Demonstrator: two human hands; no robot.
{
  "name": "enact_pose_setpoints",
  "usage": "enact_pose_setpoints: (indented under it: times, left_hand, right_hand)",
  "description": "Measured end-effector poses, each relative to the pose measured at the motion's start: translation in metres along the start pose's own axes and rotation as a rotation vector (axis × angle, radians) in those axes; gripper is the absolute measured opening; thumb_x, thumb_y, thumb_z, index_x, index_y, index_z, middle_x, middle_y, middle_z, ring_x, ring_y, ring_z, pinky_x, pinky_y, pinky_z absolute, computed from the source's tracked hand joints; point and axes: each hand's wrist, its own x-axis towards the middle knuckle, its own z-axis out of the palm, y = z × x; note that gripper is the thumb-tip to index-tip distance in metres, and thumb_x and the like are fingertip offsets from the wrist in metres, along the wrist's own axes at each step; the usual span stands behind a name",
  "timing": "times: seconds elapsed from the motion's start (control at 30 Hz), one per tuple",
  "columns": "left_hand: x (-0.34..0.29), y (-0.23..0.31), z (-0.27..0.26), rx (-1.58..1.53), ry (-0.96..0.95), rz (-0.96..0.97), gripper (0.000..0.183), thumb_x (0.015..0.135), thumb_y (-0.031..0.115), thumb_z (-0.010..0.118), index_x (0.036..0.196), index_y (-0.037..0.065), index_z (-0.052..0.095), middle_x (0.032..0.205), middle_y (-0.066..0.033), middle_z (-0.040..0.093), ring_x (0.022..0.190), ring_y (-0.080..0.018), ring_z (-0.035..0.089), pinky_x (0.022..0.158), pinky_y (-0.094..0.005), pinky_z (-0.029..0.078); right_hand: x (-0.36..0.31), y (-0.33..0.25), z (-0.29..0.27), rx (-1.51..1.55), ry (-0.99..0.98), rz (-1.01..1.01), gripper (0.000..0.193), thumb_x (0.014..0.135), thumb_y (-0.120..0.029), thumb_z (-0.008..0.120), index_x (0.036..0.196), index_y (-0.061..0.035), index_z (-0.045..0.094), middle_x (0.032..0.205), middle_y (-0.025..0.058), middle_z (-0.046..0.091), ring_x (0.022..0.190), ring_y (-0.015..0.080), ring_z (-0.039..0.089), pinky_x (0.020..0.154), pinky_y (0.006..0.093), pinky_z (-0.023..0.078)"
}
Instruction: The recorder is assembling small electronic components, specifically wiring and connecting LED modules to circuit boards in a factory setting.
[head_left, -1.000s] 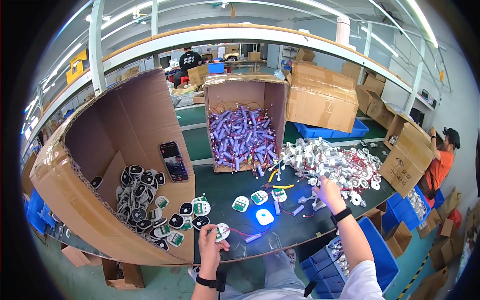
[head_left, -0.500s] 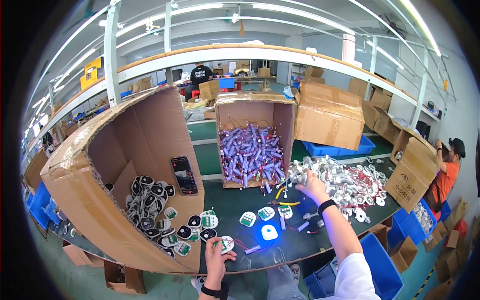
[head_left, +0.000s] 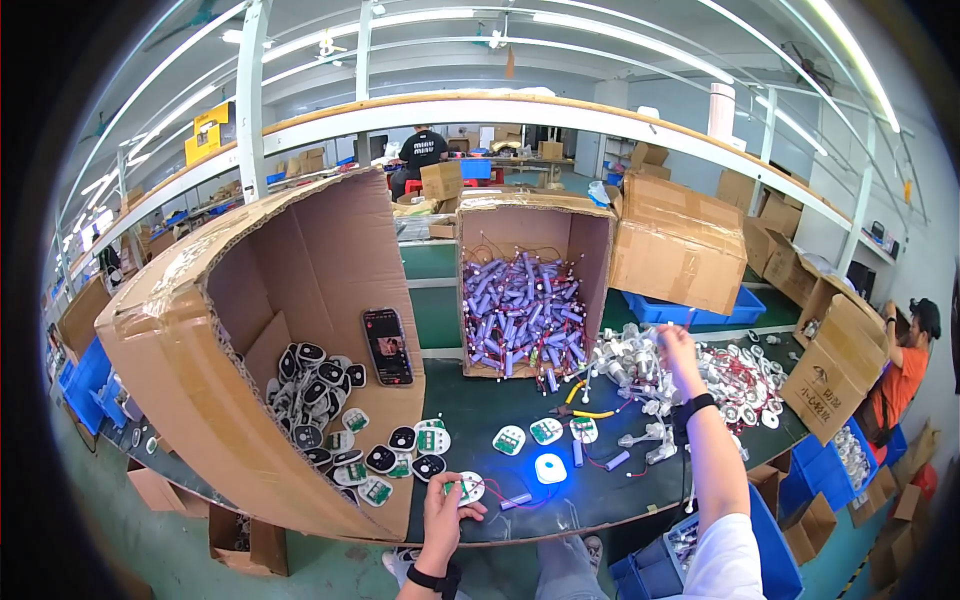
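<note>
My left hand (head_left: 447,512) grips a white rounded cover with a green circuit board (head_left: 470,488) near the table's front edge. Thin wires run from it toward a purple battery cell (head_left: 515,501) on the table. Beside that cell, a white disc (head_left: 550,468) glows bright blue. My right hand (head_left: 680,362) is raised over the heap of white and clear plastic parts with red wires (head_left: 740,385), fingers pinched together. What they hold, if anything, is too small to make out. Between my hands lie yellow-handled pliers (head_left: 590,412) and several circuit-board covers (head_left: 508,440).
A carton of purple battery cells (head_left: 525,310) stands at the back. The large carton (head_left: 160,330) at left holds black-and-white covers (head_left: 318,385) and a phone (head_left: 388,346). Blue bins (head_left: 750,540) stand below right. A person in orange (head_left: 905,370) is at far right.
My right hand has moved right and up from the heap's left edge, and its fingers have closed together. My left hand keeps hold of the cover. The whole view has shifted slightly.
</note>
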Motion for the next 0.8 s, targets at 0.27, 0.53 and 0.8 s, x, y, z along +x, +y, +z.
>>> enact_pose_setpoints:
  times: [0.27, 0.53, 0.8]
  left_hand:
    - [-0.001, -0.001, -0.001, -0.003, -0.007, 0.0, 0.014, 0.096, 0.01, 0.039, 0.109, 0.005, 0.04, 0.094, -0.0175, 0.06, 0.065, -0.0221, 0.063, 0.053, -0.0266, 0.052]
    - [-0.002, -0.005, -0.001, 0.063, -0.02, 0.023, 0.019, 0.094, 0.008, 0.046, 0.112, 0.004, 0.04, 0.099, -0.0169, 0.056, 0.07, -0.0214, 0.064, 0.056, -0.0257, 0.052]
    - [-0.002, 0.0, 0.002, 0.1, -0.046, 0.035, 0.02, 0.093, 0.008, 0.047, 0.112, 0.003, 0.041, 0.098, -0.0154, 0.055, 0.069, -0.0183, 0.063, 0.057, -0.0248, 0.05]
  right_hand:
    - [-0.036, -0.108, -0.022, 0.209, 0.058, -0.278, 0.022, 0.093, -0.028, 0.051, 0.094, -0.0098, 0.063, 0.06, -0.0046, 0.049, 0.04, 0.0011, 0.032, 0.035, 0.0171, 0.023]
    - [-0.108, -0.144, -0.014, -0.311, 0.036, -0.622, 0.03, 0.098, -0.024, 0.044, 0.092, 0.0007, 0.061, 0.076, 0.0001, 0.052, 0.07, 0.0108, 0.046, 0.071, 0.0262, 0.04]
    - [-0.138, -0.097, 0.004, 0.192, -0.253, -0.308, 0.022, 0.096, -0.02, 0.046, 0.106, -0.0031, 0.054, 0.064, 0.0004, 0.049, 0.057, 0.0084, 0.046, 0.055, 0.0212, 0.04]
